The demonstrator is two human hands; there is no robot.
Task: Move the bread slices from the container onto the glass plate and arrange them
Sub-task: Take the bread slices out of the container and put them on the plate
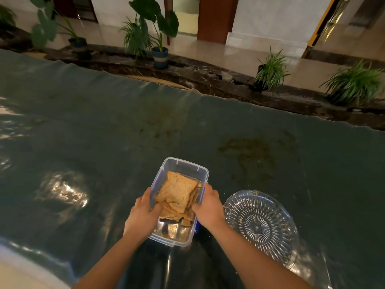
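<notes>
Both hands are in the clear plastic container [200,170]: the left hand [141,213] and right hand [208,205] pinch the bread slices [177,190] from either side. The empty glass plate [260,226] sits just right, nearer the right hand.

Two bare forearms enter from the bottom edge, at about 6 and 5 o'clock. Neither shows a sleeve, watch, ring or band. The left hand [143,213] and right hand [208,207] wear no gloves, and their fingers look short and unadorned. Fingernail detail is too blurred to tell.
</notes>
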